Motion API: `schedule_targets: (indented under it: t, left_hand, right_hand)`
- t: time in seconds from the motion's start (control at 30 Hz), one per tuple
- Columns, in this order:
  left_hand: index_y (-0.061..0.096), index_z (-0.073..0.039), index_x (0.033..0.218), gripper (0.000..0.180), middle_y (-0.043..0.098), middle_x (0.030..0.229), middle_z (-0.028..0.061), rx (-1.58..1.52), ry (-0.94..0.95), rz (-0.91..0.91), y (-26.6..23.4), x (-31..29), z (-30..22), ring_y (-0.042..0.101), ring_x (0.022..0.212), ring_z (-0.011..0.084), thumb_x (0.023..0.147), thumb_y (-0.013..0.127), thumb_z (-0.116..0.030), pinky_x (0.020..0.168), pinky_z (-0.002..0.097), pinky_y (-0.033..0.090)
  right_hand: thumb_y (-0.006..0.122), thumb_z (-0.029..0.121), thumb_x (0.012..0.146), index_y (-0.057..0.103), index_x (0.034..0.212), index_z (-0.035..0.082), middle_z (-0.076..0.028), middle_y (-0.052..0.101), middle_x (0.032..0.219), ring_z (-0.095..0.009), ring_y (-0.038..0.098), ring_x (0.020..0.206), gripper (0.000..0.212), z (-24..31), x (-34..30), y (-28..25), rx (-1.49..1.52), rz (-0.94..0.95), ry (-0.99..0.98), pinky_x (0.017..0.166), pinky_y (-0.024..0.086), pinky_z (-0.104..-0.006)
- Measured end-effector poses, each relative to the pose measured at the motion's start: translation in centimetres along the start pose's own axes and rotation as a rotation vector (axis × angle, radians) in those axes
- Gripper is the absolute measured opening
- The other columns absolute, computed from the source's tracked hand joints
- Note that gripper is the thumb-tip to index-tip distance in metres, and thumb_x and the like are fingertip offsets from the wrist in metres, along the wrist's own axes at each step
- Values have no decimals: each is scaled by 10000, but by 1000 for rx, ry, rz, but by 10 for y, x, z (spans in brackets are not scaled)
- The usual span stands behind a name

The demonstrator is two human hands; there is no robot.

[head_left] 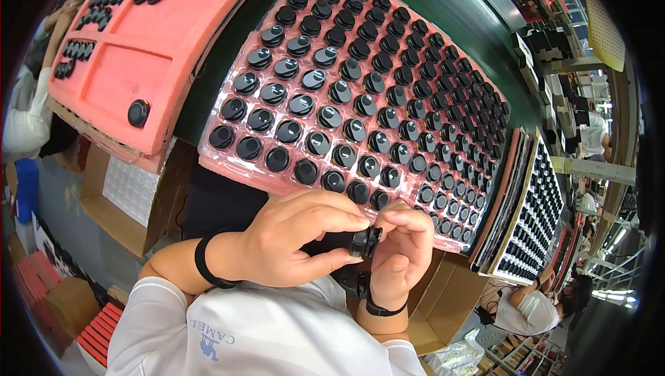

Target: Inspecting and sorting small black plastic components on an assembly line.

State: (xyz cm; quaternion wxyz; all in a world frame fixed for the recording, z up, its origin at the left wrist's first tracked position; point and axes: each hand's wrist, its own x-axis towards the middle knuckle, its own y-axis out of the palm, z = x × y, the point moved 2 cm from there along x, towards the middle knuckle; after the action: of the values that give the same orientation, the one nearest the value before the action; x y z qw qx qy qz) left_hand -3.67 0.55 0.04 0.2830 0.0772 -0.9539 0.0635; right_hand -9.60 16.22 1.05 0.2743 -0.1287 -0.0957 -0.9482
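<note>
**Two hands close on one small black part below a full pink tray**

A person's left hand (294,237) and right hand (402,251) meet just below the near edge of a large pink tray (228,161), both pinching a single small round black part (365,242) between fingertips and thumbs. The left hand's fingers curl over the part from the left; the right hand cups it from the right, its thumb pressed to the top. Each wrist carries a dark band, and white sleeves enter from the lower edge.

The pink tray, tilted up and away from the hands, is packed with rows of black round caps (367,99), each seated in its own pocket; those nearest the tray's left corner show glossy grey tops. To the left of the tray lies a pink foam slab (159,37), bearing a lone black cap (138,112) near its lower edge and clusters of smaller black pieces along its top. To the right of the tray stand further stacked trays (537,217) on edge, also filled with black parts. Below the tray's left corner sits an open cardboard box (114,199). Below its right corner another person in white (526,310) is bent over work.
</note>
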Motion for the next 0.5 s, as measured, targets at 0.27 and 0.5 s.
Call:
schedule_targets:
  t: [0.27,0.5]
  left_hand:
    - [578,-3,1099,417,625,984,116,-23,-127,57,-2,-2,-3,528,644,131,764,764,-168,547,245,444]
    - [540,16,1173,464,610,1011,103,-92,-287,149,1,-3,1,499,649,114,820,715,-229,609,252,444]
  right_hand:
    - [723,243,805,583,1016,-12,-84,533,884,-179,491,798,359,4,-1,-2,-232,28,-62,722,405,-290]
    - [698,150,810,614,999,-2,-104,541,935,-199,508,818,257,6,1,-16,-366,109,-124,725,422,-287]
